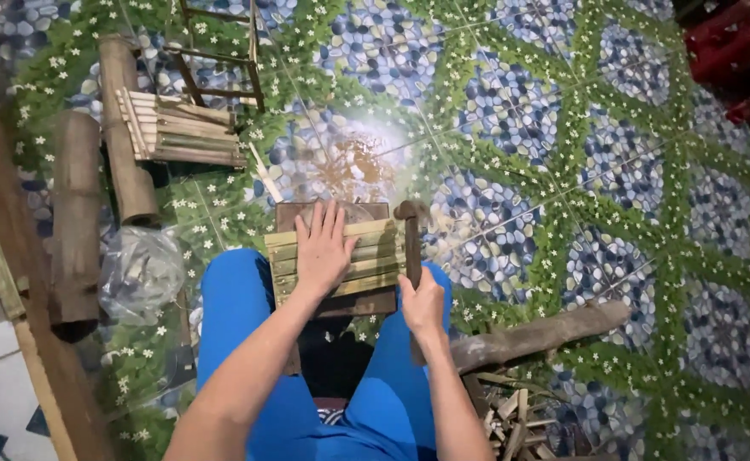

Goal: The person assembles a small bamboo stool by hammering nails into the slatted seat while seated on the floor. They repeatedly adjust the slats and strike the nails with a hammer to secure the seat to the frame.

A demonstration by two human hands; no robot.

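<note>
Bamboo slats, greenish-yellow and laid side by side, sat across a dark wooden block just in front of the person's knees, which were clad in bright blue trousers. Left hand lay flat on top of the slats, palm down, fingers straight and slightly fanned, pressing them onto the block. Right hand was closed in a fist around the handle of a hammer; the handle stood nearly upright in the view, and its dark head sat just beside the right end of the slats, whether touching them could not be told. Floor was tiled in a pattern of blue pebbles, green leaves and small white flowers, with a bright glare patch beyond the block. On the left lay a bundle of cut bamboo strips, two thick round logs near it, and a crumpled clear plastic bag just beside the left knee. A wooden frame stood behind the bundle. To the right a rough branch-like log lay on the tiles, with a heap of offcut scraps just below it. Red crates sat at the far upper right corner.
</note>
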